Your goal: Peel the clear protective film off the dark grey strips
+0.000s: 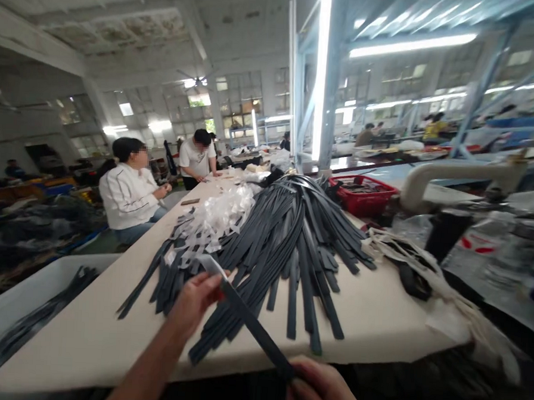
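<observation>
My left hand (196, 301) pinches the upper end of a dark strap (254, 326), where a clear plastic piece (210, 262) sticks out. My right hand (322, 391) grips the strap's lower end at the bottom edge of the view. The strap runs diagonally between the two hands, just above the front of a cream table (378, 307). Behind it lies a large fanned pile of dark straps (287, 237). A heap of clear plastic pieces (219, 218) rests on the pile's left side.
A red basket (361, 196) stands behind the pile. Dark and white items (416, 264) lie at the table's right. Two people (130, 193) work along the table's left side. A white bin with straps (28, 307) sits at lower left. Machine parts (456, 174) crowd the right.
</observation>
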Demonstrator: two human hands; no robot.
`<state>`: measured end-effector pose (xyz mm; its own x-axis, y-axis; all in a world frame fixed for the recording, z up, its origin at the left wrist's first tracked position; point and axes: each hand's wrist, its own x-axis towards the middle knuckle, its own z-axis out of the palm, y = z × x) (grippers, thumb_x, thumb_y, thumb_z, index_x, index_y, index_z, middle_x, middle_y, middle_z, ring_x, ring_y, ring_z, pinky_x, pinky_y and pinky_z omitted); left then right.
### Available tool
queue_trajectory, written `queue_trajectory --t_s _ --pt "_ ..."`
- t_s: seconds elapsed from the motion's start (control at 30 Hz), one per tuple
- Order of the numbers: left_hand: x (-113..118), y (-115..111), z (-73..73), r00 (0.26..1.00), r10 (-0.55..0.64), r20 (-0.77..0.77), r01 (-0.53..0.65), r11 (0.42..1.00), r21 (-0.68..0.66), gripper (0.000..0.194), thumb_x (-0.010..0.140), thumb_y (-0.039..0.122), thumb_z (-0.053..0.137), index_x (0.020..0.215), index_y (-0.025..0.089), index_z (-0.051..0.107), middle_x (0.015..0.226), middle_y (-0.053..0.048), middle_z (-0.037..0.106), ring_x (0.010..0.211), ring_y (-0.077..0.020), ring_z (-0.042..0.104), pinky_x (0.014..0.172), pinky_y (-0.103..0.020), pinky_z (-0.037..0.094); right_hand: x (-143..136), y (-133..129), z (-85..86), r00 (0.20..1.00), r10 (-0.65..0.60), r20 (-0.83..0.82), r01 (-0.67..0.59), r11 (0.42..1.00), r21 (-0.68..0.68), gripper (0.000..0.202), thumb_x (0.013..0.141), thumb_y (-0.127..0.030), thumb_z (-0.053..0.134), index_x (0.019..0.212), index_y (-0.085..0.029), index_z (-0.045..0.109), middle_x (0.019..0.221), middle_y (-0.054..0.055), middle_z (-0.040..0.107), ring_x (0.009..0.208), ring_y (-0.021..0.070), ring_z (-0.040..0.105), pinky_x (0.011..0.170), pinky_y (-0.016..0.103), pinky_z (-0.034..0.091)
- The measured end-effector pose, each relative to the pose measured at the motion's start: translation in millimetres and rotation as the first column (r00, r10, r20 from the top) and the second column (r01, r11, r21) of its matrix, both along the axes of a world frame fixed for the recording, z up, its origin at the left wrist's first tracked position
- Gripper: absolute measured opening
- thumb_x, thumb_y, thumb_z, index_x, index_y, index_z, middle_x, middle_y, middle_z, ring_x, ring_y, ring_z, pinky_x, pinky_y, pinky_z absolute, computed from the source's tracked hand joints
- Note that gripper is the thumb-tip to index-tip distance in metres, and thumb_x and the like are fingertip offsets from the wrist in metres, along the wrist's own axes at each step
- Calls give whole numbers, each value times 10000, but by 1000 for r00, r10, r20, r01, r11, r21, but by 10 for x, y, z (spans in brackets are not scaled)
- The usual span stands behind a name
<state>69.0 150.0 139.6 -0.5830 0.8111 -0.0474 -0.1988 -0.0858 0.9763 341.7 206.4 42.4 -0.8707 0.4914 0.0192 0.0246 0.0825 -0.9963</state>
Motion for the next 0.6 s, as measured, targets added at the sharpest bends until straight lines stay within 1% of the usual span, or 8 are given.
queue_trajectory --t_s 0.07,0.13,0.2,0.23,0.27,0.33,0.5,0.6 --pt "-293 232 530 991 35 -132 -25 997 78 417 467 365 908 779 128 764 765 -47 733 669 -149 616 634 -254 517 -342 122 376 995 -26 -93 35 995 97 373 960 -502 491 927 -166 649 787 14 651 555 93 578 562 209 464" --pt "-439 329 979 949 115 -294 -41 968 247 368 507 356 890 772 136 758 744 -31 733 690 -154 629 680 -266 529 -586 229 682 983 -43 -181 72 986 152 311 964 -439 491 939 -167 642 794 10 646 573 96 590 587 223 484" --pt "-472 325 1235 903 173 -392 -18 929 368 339 561 359 867 805 148 762 742 -20 734 702 -154 634 718 -279 532 -705 299 833 971 -49 -234 88 983 160 291 954 -427 504 977 -169 637 790 7 636 580 102 589 577 228 487" --pt "-463 310 1269 892 183 -413 -8 921 390 339 577 366 859 821 149 765 743 -19 735 697 -153 634 720 -284 531 -719 321 841 969 -50 -242 90 984 154 297 951 -434 508 993 -169 635 796 8 635 584 105 588 571 229 487" --pt "-447 300 1240 890 178 -419 -3 922 386 346 588 375 853 833 146 767 745 -22 737 686 -153 632 710 -286 529 -706 337 807 970 -57 -236 94 985 146 308 952 -444 504 1002 -170 635 803 11 637 589 106 588 571 230 488" --pt "-401 297 1020 912 135 -388 3 942 336 359 612 392 842 855 137 772 752 -34 743 678 -155 634 691 -286 525 -612 352 635 978 -73 -194 101 985 138 331 958 -465 490 991 -172 640 823 17 647 601 109 591 582 234 491" --pt "-110 203 109 966 -50 -254 103 974 203 266 729 376 769 865 148 790 785 -58 757 749 -178 657 756 -308 523 -87 270 -29 990 -138 37 134 987 84 404 919 -554 515 968 -183 665 795 21 663 617 132 604 601 246 500" --pt "260 37 -294 942 -179 -283 207 976 71 237 757 356 749 866 152 800 822 -73 768 812 -210 658 838 -341 503 336 147 -331 967 -188 173 197 980 -36 503 852 -662 553 985 -196 688 723 7 635 580 135 591 548 231 483"
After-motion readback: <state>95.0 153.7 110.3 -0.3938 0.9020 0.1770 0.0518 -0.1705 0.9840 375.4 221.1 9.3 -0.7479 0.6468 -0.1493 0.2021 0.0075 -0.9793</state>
